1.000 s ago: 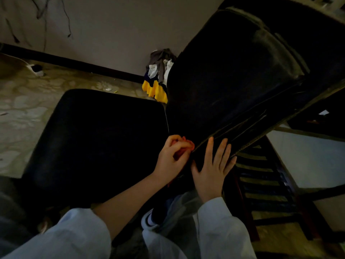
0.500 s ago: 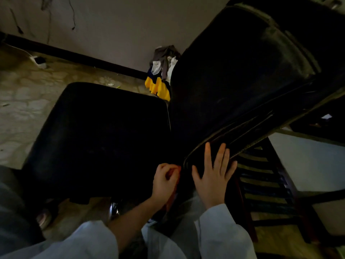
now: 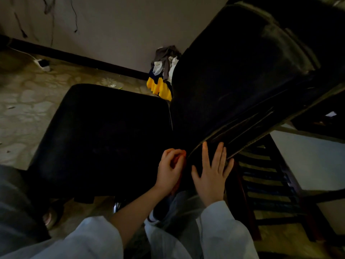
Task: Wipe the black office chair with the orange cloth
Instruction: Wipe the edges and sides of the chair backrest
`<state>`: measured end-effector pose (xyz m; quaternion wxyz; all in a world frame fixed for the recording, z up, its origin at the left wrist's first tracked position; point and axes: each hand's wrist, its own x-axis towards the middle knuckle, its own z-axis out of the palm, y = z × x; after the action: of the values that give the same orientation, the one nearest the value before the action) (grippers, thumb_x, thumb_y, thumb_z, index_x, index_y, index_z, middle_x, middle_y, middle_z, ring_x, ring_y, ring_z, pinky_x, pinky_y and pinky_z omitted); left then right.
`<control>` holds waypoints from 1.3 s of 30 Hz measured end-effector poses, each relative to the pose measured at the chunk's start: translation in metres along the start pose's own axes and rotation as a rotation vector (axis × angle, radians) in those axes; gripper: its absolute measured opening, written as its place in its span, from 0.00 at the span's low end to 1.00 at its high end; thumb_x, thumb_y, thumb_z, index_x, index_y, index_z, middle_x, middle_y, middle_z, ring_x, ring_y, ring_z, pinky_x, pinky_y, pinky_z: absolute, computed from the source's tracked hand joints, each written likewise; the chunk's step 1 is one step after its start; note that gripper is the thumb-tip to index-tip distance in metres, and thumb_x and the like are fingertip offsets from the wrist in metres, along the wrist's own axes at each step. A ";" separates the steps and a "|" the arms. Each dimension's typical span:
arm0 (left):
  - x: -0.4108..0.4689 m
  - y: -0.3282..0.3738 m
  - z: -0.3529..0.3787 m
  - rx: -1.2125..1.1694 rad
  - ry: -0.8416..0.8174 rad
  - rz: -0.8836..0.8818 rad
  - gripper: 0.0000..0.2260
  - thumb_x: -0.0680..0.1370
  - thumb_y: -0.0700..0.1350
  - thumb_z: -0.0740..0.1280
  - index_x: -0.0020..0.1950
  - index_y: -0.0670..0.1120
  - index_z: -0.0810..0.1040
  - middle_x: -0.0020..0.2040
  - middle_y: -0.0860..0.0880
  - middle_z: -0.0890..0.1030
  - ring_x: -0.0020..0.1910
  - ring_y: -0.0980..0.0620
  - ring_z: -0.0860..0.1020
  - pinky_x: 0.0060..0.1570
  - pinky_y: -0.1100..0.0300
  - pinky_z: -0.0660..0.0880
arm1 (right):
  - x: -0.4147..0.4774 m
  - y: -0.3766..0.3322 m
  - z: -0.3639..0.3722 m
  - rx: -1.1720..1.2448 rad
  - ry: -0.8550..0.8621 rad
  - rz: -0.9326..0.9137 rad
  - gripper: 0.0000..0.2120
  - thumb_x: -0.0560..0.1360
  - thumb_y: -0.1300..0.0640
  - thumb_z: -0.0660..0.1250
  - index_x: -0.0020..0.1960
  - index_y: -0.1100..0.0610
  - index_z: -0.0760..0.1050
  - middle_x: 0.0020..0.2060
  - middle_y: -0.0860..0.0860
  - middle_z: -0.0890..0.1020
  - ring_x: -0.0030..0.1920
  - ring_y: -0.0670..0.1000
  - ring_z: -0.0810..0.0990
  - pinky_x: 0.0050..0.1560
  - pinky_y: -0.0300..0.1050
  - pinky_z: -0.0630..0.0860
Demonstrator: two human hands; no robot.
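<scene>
The black office chair fills the middle: its seat [image 3: 104, 135] lies at left and its backrest [image 3: 242, 75] rises at right. My left hand [image 3: 170, 171] grips the orange cloth [image 3: 177, 161] and holds it in the gap where the seat meets the backrest; only a small bit of the cloth shows between the fingers. My right hand [image 3: 211, 172] lies flat with straight fingers on the lower side edge of the backrest.
A dark wooden slatted chair [image 3: 267, 184] stands close at right behind the backrest. A pile of clothes with yellow fabric [image 3: 160, 86] lies by the wall. A white plug [image 3: 43, 65] sits on the patterned floor at left. The room is dim.
My left hand with the cloth slid down along the seat-backrest gap, then came slightly up again. My right hand stayed flat on the backrest edge.
</scene>
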<state>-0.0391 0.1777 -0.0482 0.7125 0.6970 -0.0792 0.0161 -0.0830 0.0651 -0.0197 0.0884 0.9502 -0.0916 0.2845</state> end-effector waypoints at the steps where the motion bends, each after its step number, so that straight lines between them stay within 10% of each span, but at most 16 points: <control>1: 0.001 -0.004 -0.003 0.030 -0.007 -0.021 0.08 0.78 0.38 0.65 0.52 0.50 0.78 0.52 0.50 0.74 0.49 0.65 0.75 0.50 0.76 0.69 | 0.000 0.001 -0.001 -0.005 -0.004 -0.003 0.47 0.68 0.51 0.74 0.76 0.48 0.46 0.73 0.61 0.53 0.73 0.59 0.50 0.71 0.58 0.39; 7: 0.015 0.035 -0.009 0.026 0.077 0.158 0.09 0.76 0.38 0.68 0.49 0.53 0.78 0.51 0.55 0.73 0.51 0.69 0.73 0.50 0.77 0.68 | 0.003 0.006 -0.020 -0.074 0.052 0.008 0.34 0.70 0.49 0.56 0.75 0.48 0.54 0.72 0.58 0.58 0.72 0.61 0.54 0.71 0.59 0.41; 19: 0.058 0.122 0.023 0.472 -0.036 0.964 0.06 0.74 0.46 0.69 0.48 0.47 0.83 0.57 0.44 0.78 0.48 0.46 0.76 0.46 0.57 0.75 | 0.017 0.021 -0.044 0.033 0.181 0.073 0.30 0.70 0.48 0.57 0.71 0.51 0.61 0.77 0.46 0.40 0.76 0.52 0.39 0.73 0.55 0.36; 32: 0.042 0.070 -0.005 0.569 -0.081 0.821 0.07 0.74 0.49 0.65 0.48 0.49 0.80 0.53 0.46 0.78 0.49 0.49 0.79 0.43 0.52 0.78 | 0.015 0.020 -0.039 0.043 0.122 0.118 0.32 0.70 0.49 0.56 0.73 0.49 0.58 0.74 0.56 0.56 0.73 0.61 0.53 0.71 0.56 0.40; 39: 0.052 0.136 0.015 0.418 0.008 0.854 0.11 0.75 0.48 0.67 0.57 0.50 0.77 0.57 0.49 0.74 0.52 0.52 0.76 0.48 0.54 0.78 | 0.015 0.021 -0.043 0.132 0.165 0.125 0.30 0.70 0.49 0.56 0.72 0.50 0.60 0.73 0.54 0.57 0.76 0.54 0.44 0.72 0.55 0.42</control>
<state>-0.0072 0.1617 0.0934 0.4868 0.7305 -0.3510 0.3260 -0.0979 0.0521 0.0262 0.0151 0.9196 -0.1242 0.3723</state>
